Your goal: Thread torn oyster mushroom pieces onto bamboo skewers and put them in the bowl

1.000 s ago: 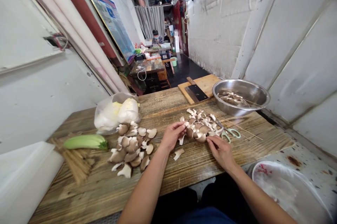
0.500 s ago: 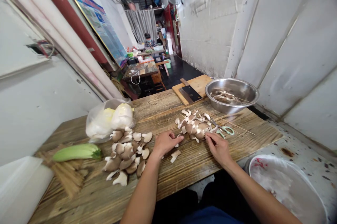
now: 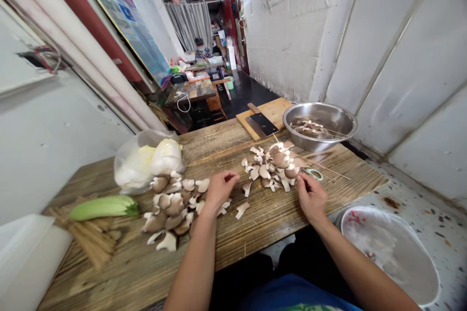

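Observation:
My right hand [image 3: 313, 199] is closed on the end of a skewer threaded with oyster mushrooms [image 3: 281, 159]; the stick's bare tip points away from me, above a pile of loose pieces [image 3: 264, 171]. Thumb and fingers of my left hand [image 3: 221, 188] are drawn together, with nothing visible between them. That hand hovers between the loose pieces and a bigger heap of oyster mushrooms [image 3: 175, 209] on the left. Single mushroom pieces [image 3: 242, 210] lie on the wood in front of it. Scissors with pale green handles [image 3: 314, 173] are partly hidden behind the skewered mushrooms.
A steel bowl [image 3: 321, 143] with skewered mushrooms stands at the back right, beside a cleaver [image 3: 263, 123] on a cutting board [image 3: 246, 127]. Bare skewers [image 3: 328, 170] lie nearby. Bagged cabbages [image 3: 166, 156], a green gourd [image 3: 102, 207] and a lined bin [image 3: 386, 252] surround the work area.
My right hand has moved right and lifted the mushroom skewer off the pile. My left hand has drawn back up and left, away from a mushroom piece. The view has shifted slightly.

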A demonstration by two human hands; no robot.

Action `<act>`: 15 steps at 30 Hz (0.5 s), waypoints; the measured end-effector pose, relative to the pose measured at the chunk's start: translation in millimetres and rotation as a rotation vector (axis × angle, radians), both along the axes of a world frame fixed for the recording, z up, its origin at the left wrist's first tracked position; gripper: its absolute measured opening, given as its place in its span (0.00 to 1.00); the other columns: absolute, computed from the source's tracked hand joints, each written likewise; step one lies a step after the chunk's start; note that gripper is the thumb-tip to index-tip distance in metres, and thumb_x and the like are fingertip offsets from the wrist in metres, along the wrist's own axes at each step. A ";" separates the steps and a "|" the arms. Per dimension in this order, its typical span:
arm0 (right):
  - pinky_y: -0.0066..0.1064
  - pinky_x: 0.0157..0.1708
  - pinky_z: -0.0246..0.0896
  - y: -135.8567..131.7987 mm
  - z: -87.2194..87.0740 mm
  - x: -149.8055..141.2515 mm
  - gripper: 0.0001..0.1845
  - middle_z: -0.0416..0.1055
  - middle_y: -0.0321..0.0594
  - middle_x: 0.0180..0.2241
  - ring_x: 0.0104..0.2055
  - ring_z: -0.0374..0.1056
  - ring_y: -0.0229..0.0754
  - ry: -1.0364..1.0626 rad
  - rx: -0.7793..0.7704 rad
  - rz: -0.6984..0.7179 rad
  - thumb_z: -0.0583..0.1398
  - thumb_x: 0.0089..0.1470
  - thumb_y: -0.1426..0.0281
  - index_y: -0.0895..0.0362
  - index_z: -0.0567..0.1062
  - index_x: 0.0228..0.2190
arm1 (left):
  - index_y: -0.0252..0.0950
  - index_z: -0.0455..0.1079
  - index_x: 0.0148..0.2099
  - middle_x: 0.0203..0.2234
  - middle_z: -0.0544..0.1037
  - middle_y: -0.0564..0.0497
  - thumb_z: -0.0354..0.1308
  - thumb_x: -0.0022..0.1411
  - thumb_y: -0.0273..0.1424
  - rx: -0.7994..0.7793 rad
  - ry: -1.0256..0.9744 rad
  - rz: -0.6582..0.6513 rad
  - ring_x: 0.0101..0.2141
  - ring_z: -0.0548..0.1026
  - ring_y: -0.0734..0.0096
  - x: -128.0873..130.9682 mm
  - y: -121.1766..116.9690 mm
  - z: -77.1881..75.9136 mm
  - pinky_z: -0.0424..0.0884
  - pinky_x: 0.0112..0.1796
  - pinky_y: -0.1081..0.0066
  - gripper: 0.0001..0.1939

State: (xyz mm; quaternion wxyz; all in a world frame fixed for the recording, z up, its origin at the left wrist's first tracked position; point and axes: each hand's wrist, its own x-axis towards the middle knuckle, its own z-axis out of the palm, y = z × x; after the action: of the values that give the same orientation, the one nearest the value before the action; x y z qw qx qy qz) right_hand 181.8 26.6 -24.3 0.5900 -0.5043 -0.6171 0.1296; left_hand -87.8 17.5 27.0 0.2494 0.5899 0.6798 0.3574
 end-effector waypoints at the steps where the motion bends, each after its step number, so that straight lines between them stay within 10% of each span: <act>1: 0.35 0.38 0.67 0.0 0.2 0.0 0.11 0.76 0.43 0.33 0.35 0.71 0.43 0.006 0.000 -0.004 0.56 0.56 0.67 0.57 0.77 0.35 | 0.37 0.76 0.30 0.26 0.78 0.49 0.57 0.51 0.34 -0.024 -0.011 -0.038 0.28 0.72 0.66 3.9 2.7 -1.3 0.62 0.32 0.71 0.08; 15: 0.34 0.37 0.67 2.0 -4.1 0.2 0.10 0.76 0.42 0.33 0.36 0.72 0.43 -0.019 0.013 0.067 0.56 0.56 0.68 0.57 0.77 0.35 | 0.37 0.72 0.19 0.16 0.73 0.49 0.66 0.38 0.28 -0.090 -0.017 0.163 0.23 0.69 0.67 31.0 58.6 -20.8 0.58 0.28 0.71 0.05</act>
State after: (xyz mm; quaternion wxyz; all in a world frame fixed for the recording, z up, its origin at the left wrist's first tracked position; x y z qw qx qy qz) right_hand 182.0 28.6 -28.4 0.5828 -0.4808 -0.6399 0.1403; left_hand -56.8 76.1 6.2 0.2514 0.5178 0.7388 0.3506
